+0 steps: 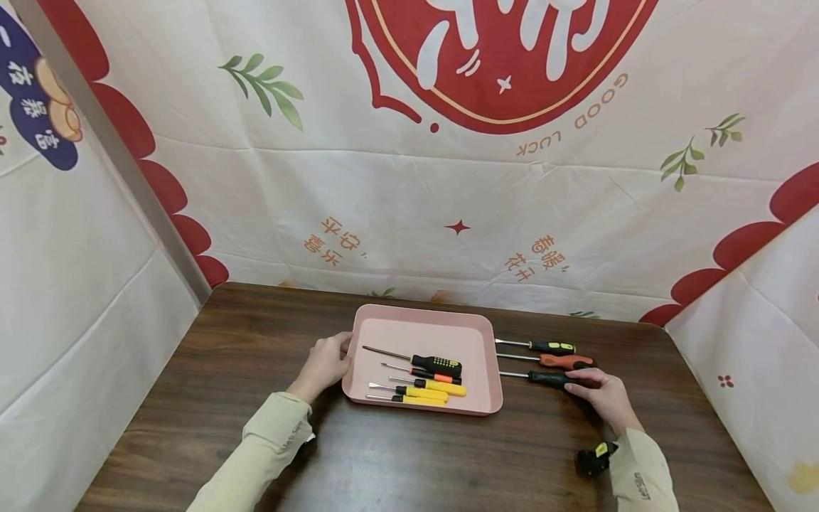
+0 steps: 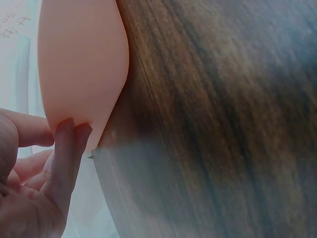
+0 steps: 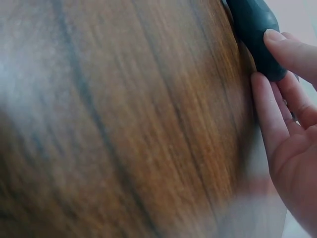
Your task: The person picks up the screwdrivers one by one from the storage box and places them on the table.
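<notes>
A pink tray lies on the table, with several screwdrivers inside it; the nearer ones have yellow handles. My left hand pinches the tray's left edge, and the left wrist view shows fingertips against the tray wall. To the tray's right, three screwdrivers lie in a row, shafts pointing at its side. The nearest is a black-handled screwdriver, whose handle end my right hand holds between thumb and fingers. Beyond it lie an orange-and-black screwdriver and a black-and-yellow one.
Both hands work over a dark wooden table. A black strapped device with a yellow label appears by the right wrist. White printed cloth hangs behind the table's back edge and at both sides.
</notes>
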### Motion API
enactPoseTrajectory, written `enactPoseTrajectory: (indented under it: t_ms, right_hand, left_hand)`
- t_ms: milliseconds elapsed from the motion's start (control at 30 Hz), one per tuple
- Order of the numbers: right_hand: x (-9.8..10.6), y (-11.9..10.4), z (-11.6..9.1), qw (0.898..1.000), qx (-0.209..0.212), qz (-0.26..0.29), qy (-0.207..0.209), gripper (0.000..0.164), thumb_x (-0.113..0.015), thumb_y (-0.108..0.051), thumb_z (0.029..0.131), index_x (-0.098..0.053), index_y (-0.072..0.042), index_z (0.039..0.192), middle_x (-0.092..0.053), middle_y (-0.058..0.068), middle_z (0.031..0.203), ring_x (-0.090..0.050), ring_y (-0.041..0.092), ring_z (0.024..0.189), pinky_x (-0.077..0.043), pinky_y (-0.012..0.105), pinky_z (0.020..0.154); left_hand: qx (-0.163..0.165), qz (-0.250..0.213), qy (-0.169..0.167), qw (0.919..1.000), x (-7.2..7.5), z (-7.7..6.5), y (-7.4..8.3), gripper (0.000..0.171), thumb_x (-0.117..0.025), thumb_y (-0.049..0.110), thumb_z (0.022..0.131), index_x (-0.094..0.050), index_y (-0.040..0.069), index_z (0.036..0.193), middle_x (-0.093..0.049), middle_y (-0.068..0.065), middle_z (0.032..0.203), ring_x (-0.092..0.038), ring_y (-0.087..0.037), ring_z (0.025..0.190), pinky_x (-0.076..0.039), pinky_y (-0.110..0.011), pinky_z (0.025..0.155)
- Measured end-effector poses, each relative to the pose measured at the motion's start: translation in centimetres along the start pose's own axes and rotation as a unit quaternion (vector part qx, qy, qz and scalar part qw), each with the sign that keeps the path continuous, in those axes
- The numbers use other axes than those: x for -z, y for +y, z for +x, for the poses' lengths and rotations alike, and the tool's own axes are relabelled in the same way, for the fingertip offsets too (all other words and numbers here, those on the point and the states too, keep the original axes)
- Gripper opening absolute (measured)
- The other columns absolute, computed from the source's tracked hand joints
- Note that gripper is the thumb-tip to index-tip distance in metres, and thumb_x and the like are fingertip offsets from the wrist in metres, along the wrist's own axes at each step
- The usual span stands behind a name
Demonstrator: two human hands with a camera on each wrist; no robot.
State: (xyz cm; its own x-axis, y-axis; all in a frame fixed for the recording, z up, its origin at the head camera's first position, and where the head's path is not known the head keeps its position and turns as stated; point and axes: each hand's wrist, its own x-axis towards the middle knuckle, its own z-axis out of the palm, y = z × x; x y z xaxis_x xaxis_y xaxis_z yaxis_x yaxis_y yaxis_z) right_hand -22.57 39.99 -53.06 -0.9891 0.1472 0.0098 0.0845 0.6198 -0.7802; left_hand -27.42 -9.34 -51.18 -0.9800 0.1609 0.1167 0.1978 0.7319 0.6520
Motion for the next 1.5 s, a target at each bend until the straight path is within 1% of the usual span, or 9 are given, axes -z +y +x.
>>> enactPoseTrajectory:
  t_ms: [367, 633, 800, 900, 967, 1067, 1167, 1333, 1500]
  right_hand:
    - [0.4, -0.1, -0.1, 0.999, -0.035, 0.006, 0.001, 0.039, -0.074, -0.022, 0.074, -0.065, 0.003, 0.104, -0.052, -0.027, 0.088, -0.042, -0.013, 0.083, -0.036, 0.012, 0.072]
    - [1.0, -0.4, 0.1, 0.998, -0.032, 0.058, -0.019, 0.046, -0.073, -0.017, 0.075, -0.059, 0.009, 0.110, -0.060, -0.022, 0.086, -0.049, -0.012, 0.080, -0.043, 0.012, 0.067]
    - [1.1, -0.6, 0.0, 0.998, -0.039, 0.050, -0.027, 0.048, -0.072, -0.020, 0.077, -0.058, 0.009, 0.113, -0.059, -0.023, 0.087, -0.048, -0.011, 0.081, -0.044, 0.014, 0.067]
    - [1.0, -0.6, -0.4, 0.999, -0.026, 0.033, -0.030, 0.046, -0.072, -0.023, 0.077, -0.060, 0.005, 0.112, -0.057, -0.025, 0.090, -0.048, -0.011, 0.083, -0.042, 0.013, 0.069]
    - [1.0, -0.4, -0.8, 0.999, -0.005, 0.021, -0.044, 0.045, -0.073, -0.022, 0.076, -0.061, 0.005, 0.110, -0.058, -0.022, 0.092, -0.049, -0.009, 0.083, -0.042, 0.014, 0.068]
    - [0.9, -0.3, -1.3, 0.997, 0.026, 0.006, -0.072, 0.041, -0.075, -0.016, 0.073, -0.063, 0.005, 0.106, -0.063, -0.010, 0.093, -0.053, -0.002, 0.081, -0.043, 0.018, 0.067]
    - [0.8, -0.3, -1.4, 0.996, 0.025, -0.009, -0.087, 0.038, -0.075, -0.015, 0.072, -0.065, 0.004, 0.103, -0.066, 0.001, 0.094, -0.052, -0.001, 0.079, -0.043, 0.020, 0.067]
    - [0.7, -0.4, -1.1, 0.996, 0.000, -0.050, -0.068, 0.033, -0.074, -0.021, 0.073, -0.069, -0.001, 0.100, -0.065, 0.011, 0.101, -0.050, -0.006, 0.081, -0.042, 0.019, 0.069]
    - [0.6, -0.2, -1.1, 0.998, 0.002, -0.061, -0.030, 0.032, -0.073, -0.024, 0.075, -0.069, -0.002, 0.098, -0.066, 0.011, 0.102, -0.046, -0.012, 0.083, -0.039, 0.017, 0.072]
  left_hand:
    - [-0.006, -0.001, 0.004, 1.0000, 0.0, 0.0, 0.0, 0.043, -0.061, -0.004, 0.071, -0.058, -0.005, 0.114, -0.068, -0.009, 0.082, -0.064, -0.020, 0.074, -0.050, -0.036, 0.065]
    - [-0.005, 0.002, 0.004, 1.0000, 0.1, 0.0, 0.0, 0.043, -0.060, -0.004, 0.071, -0.058, -0.005, 0.114, -0.068, -0.009, 0.082, -0.064, -0.019, 0.073, -0.050, -0.035, 0.064]
    - [-0.001, 0.006, 0.006, 1.0000, 0.1, -0.1, -0.1, 0.043, -0.060, -0.004, 0.071, -0.058, -0.004, 0.114, -0.068, -0.009, 0.082, -0.064, -0.019, 0.072, -0.050, -0.036, 0.065]
    - [-0.004, 0.007, 0.004, 1.0000, 0.1, 0.0, -0.2, 0.043, -0.060, -0.004, 0.071, -0.058, -0.004, 0.114, -0.068, -0.009, 0.082, -0.064, -0.020, 0.073, -0.050, -0.036, 0.066]
    - [-0.008, 0.007, 0.003, 0.9999, 0.2, 0.0, -0.1, 0.043, -0.060, -0.004, 0.071, -0.058, -0.005, 0.114, -0.068, -0.009, 0.081, -0.064, -0.020, 0.073, -0.050, -0.036, 0.065]
    - [-0.004, 0.004, 0.002, 1.0000, 0.3, 0.0, 0.0, 0.043, -0.059, -0.004, 0.071, -0.058, -0.005, 0.114, -0.068, -0.009, 0.081, -0.063, -0.019, 0.072, -0.050, -0.035, 0.064]
    - [0.004, 0.005, 0.003, 1.0000, 0.3, 0.1, 0.1, 0.044, -0.058, -0.004, 0.072, -0.058, -0.004, 0.115, -0.067, -0.009, 0.081, -0.063, -0.018, 0.071, -0.050, -0.034, 0.063]
    - [0.002, 0.009, -0.004, 0.9999, 0.2, 0.1, 0.0, 0.044, -0.059, -0.003, 0.072, -0.057, -0.004, 0.116, -0.068, -0.009, 0.082, -0.063, -0.018, 0.072, -0.050, -0.034, 0.063]
    - [0.004, 0.005, -0.006, 1.0000, 0.1, 0.0, 0.1, 0.044, -0.059, -0.004, 0.072, -0.057, -0.004, 0.116, -0.067, -0.009, 0.083, -0.063, -0.019, 0.073, -0.050, -0.033, 0.063]
